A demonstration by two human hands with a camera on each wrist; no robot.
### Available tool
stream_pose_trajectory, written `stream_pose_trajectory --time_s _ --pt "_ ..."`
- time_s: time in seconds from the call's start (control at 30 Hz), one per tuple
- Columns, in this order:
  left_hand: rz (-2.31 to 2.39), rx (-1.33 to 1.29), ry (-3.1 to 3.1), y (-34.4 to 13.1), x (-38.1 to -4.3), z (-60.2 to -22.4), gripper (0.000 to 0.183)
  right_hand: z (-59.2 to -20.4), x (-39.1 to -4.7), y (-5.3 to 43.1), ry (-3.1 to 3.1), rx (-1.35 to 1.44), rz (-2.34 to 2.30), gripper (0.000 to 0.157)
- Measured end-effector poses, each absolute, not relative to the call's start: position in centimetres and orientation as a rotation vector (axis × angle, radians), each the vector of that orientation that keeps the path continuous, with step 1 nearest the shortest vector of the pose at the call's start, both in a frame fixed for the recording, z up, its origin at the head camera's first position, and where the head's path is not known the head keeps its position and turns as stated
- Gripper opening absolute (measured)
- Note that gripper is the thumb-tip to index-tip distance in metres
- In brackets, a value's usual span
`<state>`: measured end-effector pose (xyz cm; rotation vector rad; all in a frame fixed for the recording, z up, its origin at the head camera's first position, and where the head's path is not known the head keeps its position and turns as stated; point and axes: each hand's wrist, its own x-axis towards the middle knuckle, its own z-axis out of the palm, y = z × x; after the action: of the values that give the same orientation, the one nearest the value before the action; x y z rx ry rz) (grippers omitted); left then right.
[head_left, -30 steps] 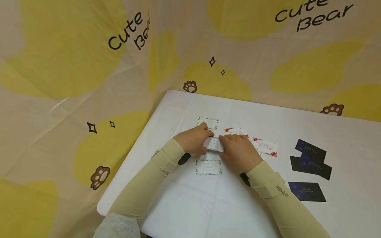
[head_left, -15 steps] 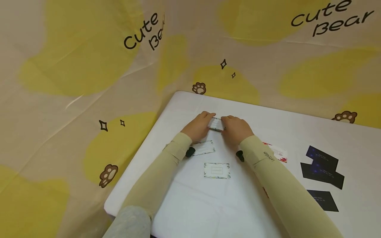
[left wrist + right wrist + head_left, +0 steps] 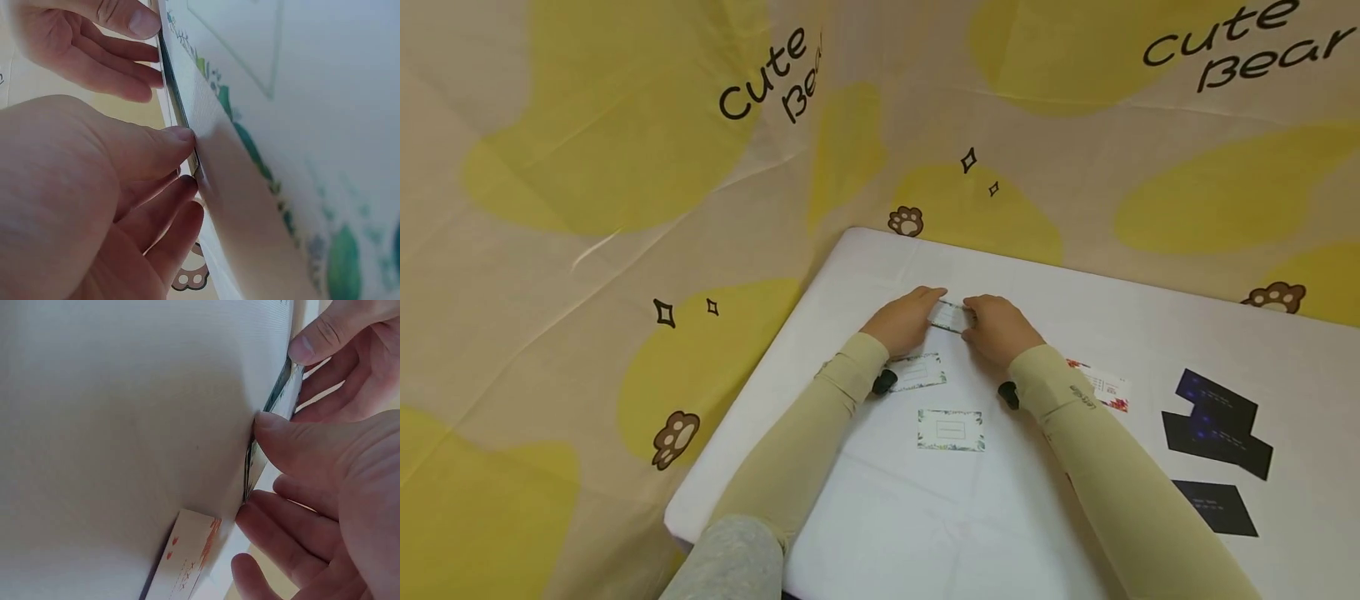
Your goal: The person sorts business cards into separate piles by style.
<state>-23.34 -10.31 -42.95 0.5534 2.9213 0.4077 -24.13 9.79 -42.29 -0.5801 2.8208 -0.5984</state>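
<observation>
A white card with a leafy green border [image 3: 950, 317] is held between both hands near the far end of the table, tilted up a little. My left hand [image 3: 904, 322] pinches its left side, thumb on the near edge [image 3: 178, 94]. On the right side, my right hand [image 3: 1002, 330] grips it with thumb and fingers. The right wrist view shows thin edges that look layered, so it may be more than one card. A second leafy card [image 3: 919, 372] lies slightly askew beside the left wrist, partly covered. Nearer lies a third leafy card [image 3: 951, 430], flat.
White cards with red flowers [image 3: 1102, 386] lie by the right forearm, partly hidden under it. Farther right are overlapping dark blue cards [image 3: 1217, 423] and another dark card [image 3: 1219, 508]. A patterned yellow-and-beige cloth [image 3: 715, 208] hangs behind the white table [image 3: 880, 517].
Both hands have moved from the middle leafy card to the far one, which they now hold. The middle card lies askew on the table. The right forearm covers more of the red-flowered cards.
</observation>
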Motion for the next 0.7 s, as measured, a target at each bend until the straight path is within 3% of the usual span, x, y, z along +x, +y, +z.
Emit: stream_pose_trajectory --time_s 0.43,0.57,0.7 --pt "0.343 0.495 2.888 -10.1 -22.5 -41.2 0.067 -41.9 -23.3 10.5 2.86 -0.639 -0.526 0.056" --pt "0.256 0.448 2.796 -10.1 -20.8 -38.5 0.075 -41.2 -20.8 10.6 2.882 -0.709 -0.561 0.057" --pt "0.255 0.507 2.684 -9.1 -18.1 -35.9 0.068 -40.5 -16.7 10.6 2.863 -0.888 -0.565 0.059"
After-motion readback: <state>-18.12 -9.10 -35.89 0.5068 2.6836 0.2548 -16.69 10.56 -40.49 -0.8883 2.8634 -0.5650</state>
